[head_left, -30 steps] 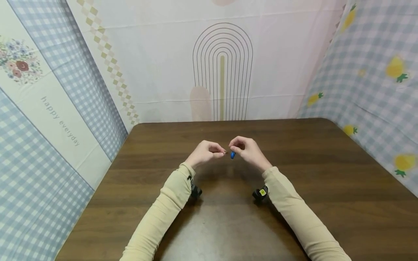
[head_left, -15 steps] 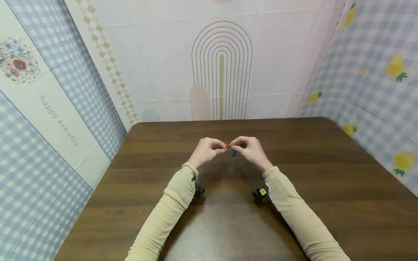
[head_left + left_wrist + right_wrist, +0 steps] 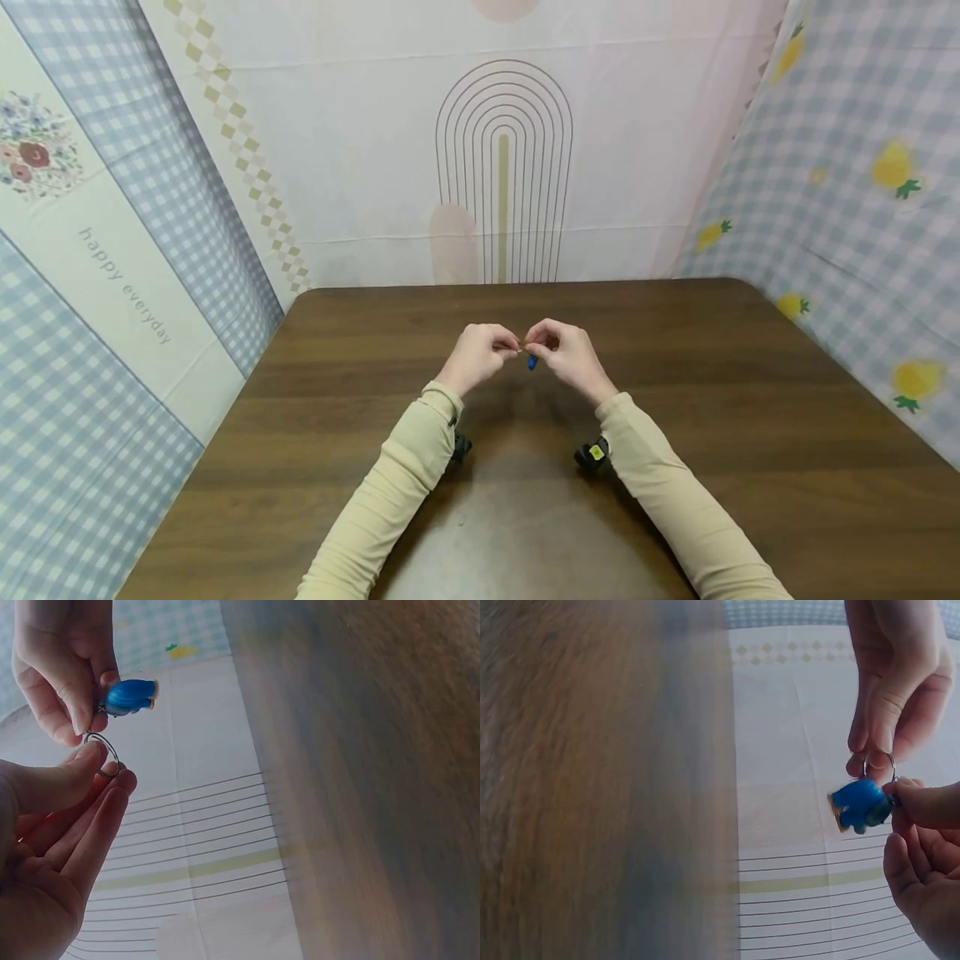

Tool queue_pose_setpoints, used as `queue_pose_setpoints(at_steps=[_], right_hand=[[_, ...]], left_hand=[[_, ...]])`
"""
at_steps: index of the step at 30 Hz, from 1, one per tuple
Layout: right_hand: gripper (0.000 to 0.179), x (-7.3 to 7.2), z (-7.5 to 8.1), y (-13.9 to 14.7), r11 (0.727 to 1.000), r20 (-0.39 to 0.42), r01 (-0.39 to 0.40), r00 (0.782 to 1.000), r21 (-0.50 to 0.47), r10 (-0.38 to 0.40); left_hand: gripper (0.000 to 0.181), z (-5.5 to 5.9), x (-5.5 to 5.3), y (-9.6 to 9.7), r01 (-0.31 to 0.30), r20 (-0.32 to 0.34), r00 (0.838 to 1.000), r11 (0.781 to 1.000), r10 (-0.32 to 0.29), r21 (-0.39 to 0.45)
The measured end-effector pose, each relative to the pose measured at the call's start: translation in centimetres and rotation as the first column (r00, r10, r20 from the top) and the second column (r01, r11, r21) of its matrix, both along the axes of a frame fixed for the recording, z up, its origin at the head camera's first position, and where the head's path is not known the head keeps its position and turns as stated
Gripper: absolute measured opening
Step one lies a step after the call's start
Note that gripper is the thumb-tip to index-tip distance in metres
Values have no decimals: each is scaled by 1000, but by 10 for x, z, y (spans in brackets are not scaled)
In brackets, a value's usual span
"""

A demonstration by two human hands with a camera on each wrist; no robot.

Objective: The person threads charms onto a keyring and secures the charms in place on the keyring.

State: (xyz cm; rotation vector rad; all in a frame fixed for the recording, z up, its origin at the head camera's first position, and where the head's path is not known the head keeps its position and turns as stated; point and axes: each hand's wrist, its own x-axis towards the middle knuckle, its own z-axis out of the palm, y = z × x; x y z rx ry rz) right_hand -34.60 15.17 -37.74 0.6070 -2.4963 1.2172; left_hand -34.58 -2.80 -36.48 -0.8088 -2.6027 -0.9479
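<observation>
Two pinches: the left hand (image 3: pixel 477 354) grips the metal ring (image 3: pixel 117 759) between its fingers, the right hand (image 3: pixel 572 358) the blue charm (image 3: pixel 130 697) (apparently working the ring); next calls for steadiness.

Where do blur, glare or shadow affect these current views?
Head: pale sheen on the near tabletop, soft shadows beside the sleeves, and the blue charm too small for detail. Left wrist: tabletop at picture right blurred, while the metal ring is readable. Right wrist: tabletop at picture left smeared; blue charm fairly soft, though its shape shows.
</observation>
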Motion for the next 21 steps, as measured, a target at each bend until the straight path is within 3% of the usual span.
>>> queue_pose_setpoints(at_steps=[10,21], right_hand=[[4,-1,-5,-1,999,-51,-11,999,46,13],[4,-4,2,8,999,48,-51,998,-3,51]], left_hand=[[5,-3,1,0,28,-37,999,999,-29,-20],[4,2,1,-3,82,95,991,990,-93,113]])
